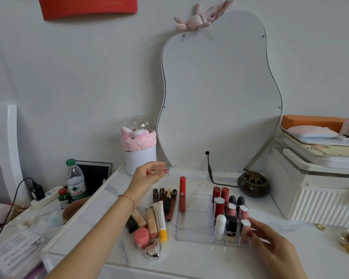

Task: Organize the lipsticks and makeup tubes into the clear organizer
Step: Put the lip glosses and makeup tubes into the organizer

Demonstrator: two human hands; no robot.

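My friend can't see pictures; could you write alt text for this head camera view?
A clear organizer on a white vanity holds upright lipsticks; the right hand touches its front corner, the left hand hovers open above loose makeup tubes. A curvy mirror stands behind.

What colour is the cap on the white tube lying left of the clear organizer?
Yellow cap on the white tube, seen in the head view.

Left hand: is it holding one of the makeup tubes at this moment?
No. The left hand hovers with relaxed fingers above the loose makeup tubes on the table, holding nothing.
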